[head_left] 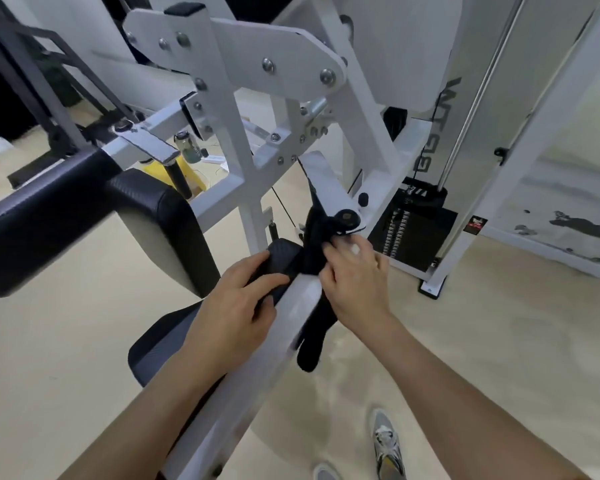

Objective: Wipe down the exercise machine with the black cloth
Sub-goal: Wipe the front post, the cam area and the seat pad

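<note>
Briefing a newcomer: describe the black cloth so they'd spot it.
Find the sloping bar of the white exercise machine. The black cloth drapes over it, gripped by the right hand. Unlike the stiff black pad the left hand holds, it hangs limp.

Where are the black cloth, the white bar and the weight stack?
Cloth (313, 251): head view, its bunched upper part.
Bar (260, 375): head view, its bare top face.
Weight stack (409, 230): head view, the front of the plates.

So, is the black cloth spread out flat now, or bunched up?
Bunched up. The black cloth is gathered against the white bar in the right hand, and one end hangs loose beside the bar.
</note>
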Motion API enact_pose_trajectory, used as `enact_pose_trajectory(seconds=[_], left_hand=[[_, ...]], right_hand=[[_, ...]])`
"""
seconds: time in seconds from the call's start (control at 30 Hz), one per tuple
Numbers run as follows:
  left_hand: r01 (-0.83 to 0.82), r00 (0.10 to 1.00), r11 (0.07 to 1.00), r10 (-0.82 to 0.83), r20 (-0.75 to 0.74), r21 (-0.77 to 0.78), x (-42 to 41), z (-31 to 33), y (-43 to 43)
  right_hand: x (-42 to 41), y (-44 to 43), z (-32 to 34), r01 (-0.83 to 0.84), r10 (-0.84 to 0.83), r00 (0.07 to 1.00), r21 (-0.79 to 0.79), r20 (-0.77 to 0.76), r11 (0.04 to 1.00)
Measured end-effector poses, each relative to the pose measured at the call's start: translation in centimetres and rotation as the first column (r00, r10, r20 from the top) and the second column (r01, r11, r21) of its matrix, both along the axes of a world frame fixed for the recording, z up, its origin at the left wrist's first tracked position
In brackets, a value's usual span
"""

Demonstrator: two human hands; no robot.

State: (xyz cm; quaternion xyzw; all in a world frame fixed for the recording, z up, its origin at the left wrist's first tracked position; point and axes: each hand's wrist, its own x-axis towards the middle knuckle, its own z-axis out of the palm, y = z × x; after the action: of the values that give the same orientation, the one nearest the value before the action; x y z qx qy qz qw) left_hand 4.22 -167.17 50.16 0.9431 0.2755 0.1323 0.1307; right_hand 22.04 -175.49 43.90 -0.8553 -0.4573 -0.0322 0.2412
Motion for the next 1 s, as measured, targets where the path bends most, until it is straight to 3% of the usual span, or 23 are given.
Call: enact_pose_trajectory(seconds=[0.13, 0.27, 0.33, 0.47, 0.57, 0.7, 0.8, 0.87, 0.93, 1.0], left_hand=[[-0.031, 0.999, 0.999, 0.031, 0.022, -0.03, 0.2, -0.2, 0.1], [-0.044, 0.999, 0.998, 0.045, 0.03, -0.037, 0.3, -0.2, -0.1], [-0.022, 0.999, 1.0, 0.021, 0.029, 0.009, 0.1, -0.2, -0.2], [0.264, 0.964, 0.944, -0.253, -0.08, 0.197, -0.4, -0.8, -0.9], [0.243, 0.969, 0.95, -0.231, -0.085, 0.194, -1.3, -0.9, -2.2], [0.137, 0.989, 0.988, -0.14, 0.042, 0.076, -5.1, -0.4, -4.5], [0.141, 0.99, 0.981, -0.14, -0.015, 0.131, -8.8, -0.5, -5.2], [0.155, 0.983, 0.963, -0.128, -0.131, 0.221, -10.5, -0.5, -5.7], [0.162, 0.967, 0.93, -0.083, -0.243, 0.33, -11.0, -0.5, -6.4], [0.148, 0.953, 0.895, -0.014, -0.304, 0.421, -11.0, -0.8, -7.1]], right_hand=[[-5.1, -0.2, -0.4, 0.063, -0.062, 0.998, 0.029, -0.005, 0.998], [-13.5, -4.8, -1.2, -0.177, 0.173, 0.984, 0.089, 0.052, 0.98], [-11.8, -5.1, -1.1, -0.273, 0.26, 0.955, 0.077, 0.14, 0.959], [-4.3, -2.1, 0.2, -0.064, 0.072, 0.984, -0.053, 0.162, 0.997], [-4.6, -1.1, 0.4, 0.037, -0.035, 0.996, -0.018, 0.083, 0.999], [-13.2, -5.1, 0.1, -0.211, 0.203, 0.976, 0.118, 0.078, 0.97], [-18.5, -7.7, -0.3, -0.458, 0.452, 0.889, 0.156, 0.072, 0.875], [-17.6, -7.9, -0.1, -0.573, 0.565, 0.819, 0.122, 0.1, 0.81], [-14.1, -7.2, -0.3, -0.577, 0.563, 0.812, 0.072, 0.155, 0.813], [-9.3, -5.7, -0.4, -0.482, 0.467, 0.872, 0.096, 0.144, 0.871]])
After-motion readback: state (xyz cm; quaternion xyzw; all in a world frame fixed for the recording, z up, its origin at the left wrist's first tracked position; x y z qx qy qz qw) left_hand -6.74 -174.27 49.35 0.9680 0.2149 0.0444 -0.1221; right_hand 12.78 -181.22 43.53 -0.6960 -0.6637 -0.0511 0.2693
